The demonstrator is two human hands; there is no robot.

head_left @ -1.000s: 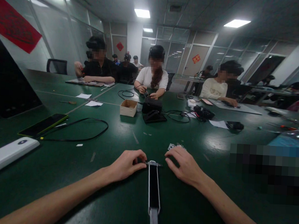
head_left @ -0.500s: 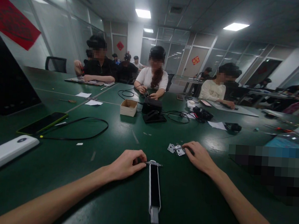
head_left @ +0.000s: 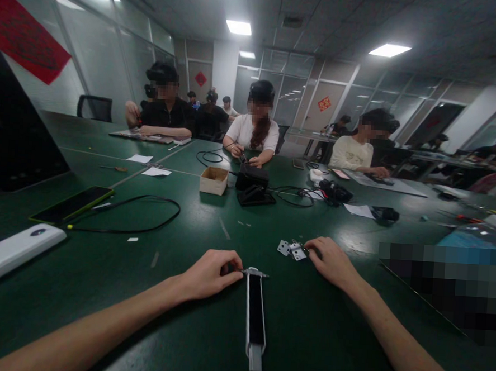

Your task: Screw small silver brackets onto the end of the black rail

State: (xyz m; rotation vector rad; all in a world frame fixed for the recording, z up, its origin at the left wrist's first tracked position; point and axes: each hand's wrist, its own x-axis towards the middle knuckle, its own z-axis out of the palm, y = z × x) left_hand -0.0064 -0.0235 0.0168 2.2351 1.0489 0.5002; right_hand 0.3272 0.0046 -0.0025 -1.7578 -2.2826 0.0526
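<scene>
A long black bar with silver ends (head_left: pixel 255 314) lies on the green table (head_left: pixel 189 322), pointing away from me. My left hand (head_left: pixel 211 273) rests curled at the bar's far end, its fingertips pinched on the silver cross-piece there. My right hand (head_left: pixel 331 262) lies further out to the right, fingers bent, their tips touching a small silver hinge (head_left: pixel 292 249) that lies flat on the table. Whether the hinge is gripped I cannot make out.
A white device (head_left: pixel 11 254) and a phone (head_left: pixel 72 204) with a black cable (head_left: pixel 137 215) lie at the left. A cardboard box (head_left: pixel 213 180) and black gear (head_left: pixel 252 187) sit mid-table. Several people work along the far side. A blurred patch is at the right.
My right hand moved from beside the bar's far end out to the right and forward, onto the silver hinge. The left hand stayed on the bar's end.
</scene>
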